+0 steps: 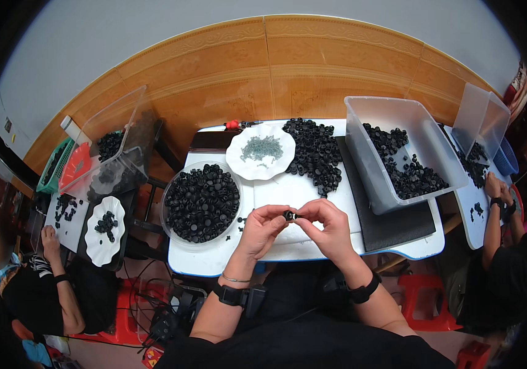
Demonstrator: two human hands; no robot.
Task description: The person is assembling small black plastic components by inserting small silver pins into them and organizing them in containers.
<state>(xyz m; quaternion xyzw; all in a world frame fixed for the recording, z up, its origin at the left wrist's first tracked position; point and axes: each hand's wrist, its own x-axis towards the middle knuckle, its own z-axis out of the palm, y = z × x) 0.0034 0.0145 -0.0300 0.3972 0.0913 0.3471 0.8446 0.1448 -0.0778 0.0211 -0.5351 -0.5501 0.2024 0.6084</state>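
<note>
Both hands meet over the near middle of the white table (269,251). A small round black plastic part (288,215) is pinched in the fingertips of my left hand (260,230). My right hand (327,229) is closed in a pinch right beside it, its fingertips up against the part; what they hold is too small to make out. Left of my hands stands a clear round tub (166,222) full of black caps. Beyond them a white scalloped plate (237,161) bears small clear pieces (262,148). A heap of black parts (314,154) lies beside the plate.
A large translucent bin (368,178) with black parts stands at right on a black mat (395,229). Co-workers sit at side tables: a hand (50,243) at left, hands (498,187) at right. Another scalloped plate (96,249) and clear bin (131,111) are at left. Red stools (422,298) stand below.
</note>
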